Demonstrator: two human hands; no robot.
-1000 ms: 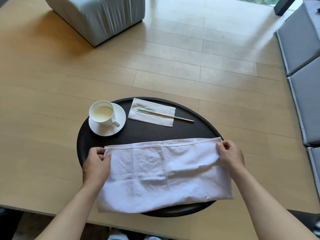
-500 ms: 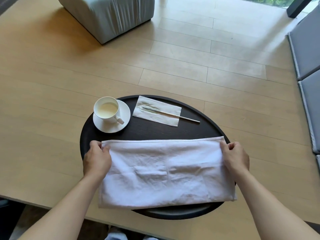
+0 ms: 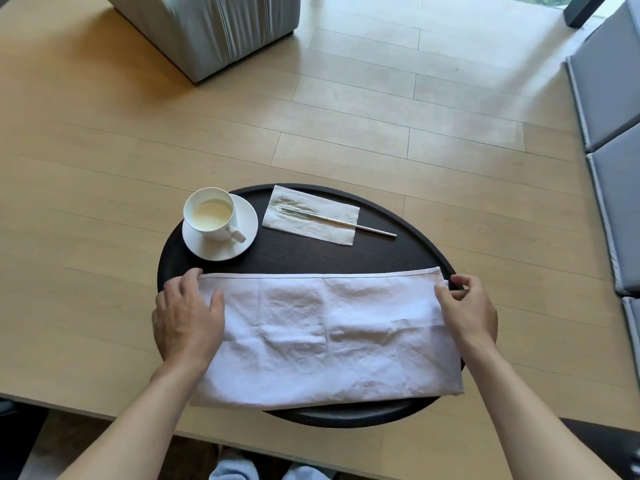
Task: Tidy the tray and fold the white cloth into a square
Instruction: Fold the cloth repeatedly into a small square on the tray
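Observation:
A white cloth [image 3: 329, 334], folded into a long rectangle, lies flat across the near half of a round black tray [image 3: 311, 258]. My left hand [image 3: 188, 317] rests flat on the cloth's left end with fingers spread. My right hand [image 3: 465, 306] pinches the cloth's far right corner between thumb and fingers. On the far half of the tray stand a white cup [image 3: 209, 214] with pale liquid on a white saucer [image 3: 242, 251], and a white paper napkin [image 3: 332, 223] with a thin metal utensil [image 3: 367, 228] lying across it.
The tray sits on a light wooden surface [image 3: 104, 202] and overhangs its near edge. A grey upholstered stool [image 3: 207, 26] stands at the far left. Grey cushions [image 3: 613, 98] line the right side.
The cloth has been laid down flat on the tray and its far edge pulled straight. My left hand has let go of the corner and now lies flat on the cloth.

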